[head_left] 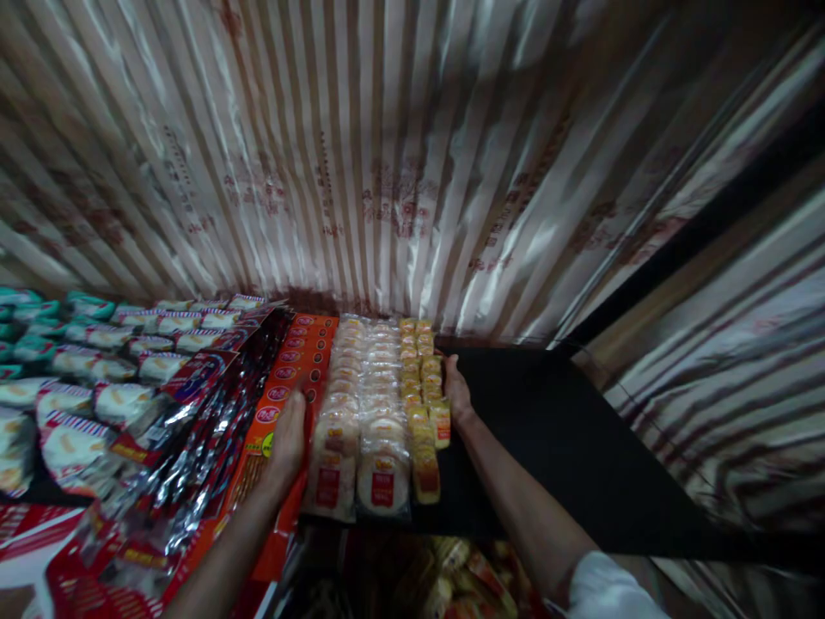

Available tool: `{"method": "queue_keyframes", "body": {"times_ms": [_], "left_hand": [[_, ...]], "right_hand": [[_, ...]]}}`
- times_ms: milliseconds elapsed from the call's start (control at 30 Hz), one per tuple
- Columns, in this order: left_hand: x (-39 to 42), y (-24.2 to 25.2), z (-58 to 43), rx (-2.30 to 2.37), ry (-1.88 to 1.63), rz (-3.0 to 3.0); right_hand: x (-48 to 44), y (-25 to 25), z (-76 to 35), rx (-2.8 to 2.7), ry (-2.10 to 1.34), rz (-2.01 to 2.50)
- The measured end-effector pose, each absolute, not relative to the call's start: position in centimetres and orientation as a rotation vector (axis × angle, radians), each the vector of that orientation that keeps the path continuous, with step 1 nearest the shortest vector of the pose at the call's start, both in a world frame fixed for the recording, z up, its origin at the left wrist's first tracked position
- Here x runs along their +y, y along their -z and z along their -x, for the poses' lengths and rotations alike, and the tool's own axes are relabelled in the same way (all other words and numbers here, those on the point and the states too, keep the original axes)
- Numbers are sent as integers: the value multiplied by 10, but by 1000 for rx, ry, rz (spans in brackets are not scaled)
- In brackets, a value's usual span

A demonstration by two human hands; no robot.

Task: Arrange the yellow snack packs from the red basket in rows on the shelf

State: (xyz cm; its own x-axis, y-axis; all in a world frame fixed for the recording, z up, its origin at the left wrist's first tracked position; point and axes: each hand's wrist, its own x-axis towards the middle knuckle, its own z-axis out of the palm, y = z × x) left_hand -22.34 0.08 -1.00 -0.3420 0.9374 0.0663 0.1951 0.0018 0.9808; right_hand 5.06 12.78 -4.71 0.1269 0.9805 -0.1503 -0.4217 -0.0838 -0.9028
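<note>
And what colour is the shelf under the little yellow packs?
The shelf is black, best seen in the head view, right of the yellow packs.

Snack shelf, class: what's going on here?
A person has both hands at rows of packs on a black shelf. The left hand is at the orange packs; whether it presses them is unclear. The right hand is against the outer side of the yellow packs. Two rows of clear packs sit between.
</note>
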Motion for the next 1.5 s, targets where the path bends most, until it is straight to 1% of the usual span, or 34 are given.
{"method": "queue_keyframes", "body": {"times_ms": [67, 133, 233, 300, 367, 467, 600, 800, 967, 1233, 1500], "left_hand": [[-21, 4, 213, 1790, -1391, -1468], [-47, 4, 197, 1881, -1306, -1769], [-87, 16, 167, 1970, -1270, -2091], [-108, 32, 148, 1981, -1186, -2259], [-124, 50, 133, 1980, -1053, -2405], [-137, 72, 120, 1780, -911, -2671], [-138, 80, 109, 1804, -885, -2645], [-132, 65, 106, 1818, -940, -2683], [-136, 68, 103, 1838, -1044, -2647], [-132, 62, 68, 1777, -1023, -2494], [-119, 59, 65, 1759, -940, -2496]], "right_hand": [[130, 46, -53, -645, -1411, 1001], [132, 44, -57, -589, -1410, 952], [134, 38, -66, -507, -1239, 909], [128, 33, -74, -456, -1172, 890], [115, 29, -83, -453, -1206, 898], [80, 24, -92, -517, -1270, 938], [22, 21, -97, -593, -1320, 967], [-35, 21, -97, -638, -1326, 1043], [-58, 27, -91, -769, -1248, 1134], [-83, 34, -68, -1227, -1090, 1230], [-82, 40, -60, -1371, -1028, 1171]]}}
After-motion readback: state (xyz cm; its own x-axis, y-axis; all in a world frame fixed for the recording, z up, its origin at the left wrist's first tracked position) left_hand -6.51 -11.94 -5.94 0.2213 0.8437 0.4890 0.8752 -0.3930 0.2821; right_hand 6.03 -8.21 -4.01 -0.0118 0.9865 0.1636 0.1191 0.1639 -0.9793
